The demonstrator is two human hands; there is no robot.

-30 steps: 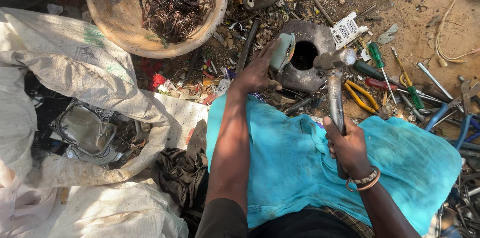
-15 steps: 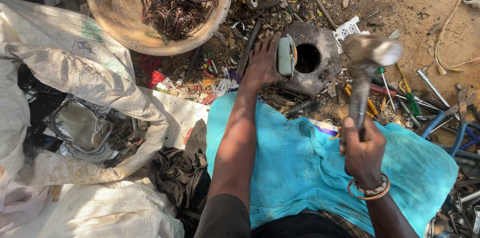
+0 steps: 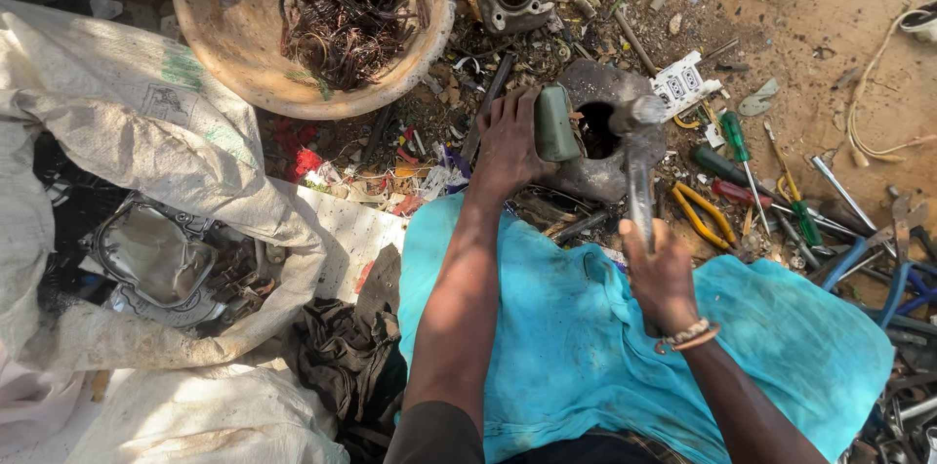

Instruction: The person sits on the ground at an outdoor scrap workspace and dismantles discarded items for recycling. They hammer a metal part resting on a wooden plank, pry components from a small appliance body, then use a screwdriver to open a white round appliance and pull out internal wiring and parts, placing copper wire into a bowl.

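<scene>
**Head view: hammer over a metal casing**

Head view is showing, at far left, white sacks [image 3: 117,122] lying beside a bowl [image 3: 224,44] of tangled wire. The left hand [image 3: 508,142] is closing its grip around a green cylinder [image 3: 554,122], pressing it against the grey metal casing [image 3: 610,147] on the ground. The casing is looking heavy, stiff and rough-edged. The right hand [image 3: 664,274] is gripping a hammer [image 3: 636,157] by its handle. Pliers [image 3: 708,215] and screwdrivers [image 3: 752,166] are crowding the right.

Open room is left only over the turquoise cloth [image 3: 586,347] between the forearms. The metal casing [image 3: 610,127] is hemmed by screwdrivers and pliers [image 3: 752,191] rightward, scrap litter [image 3: 410,161] leftward, and the wire-filled basin [image 3: 312,20] beyond.
</scene>
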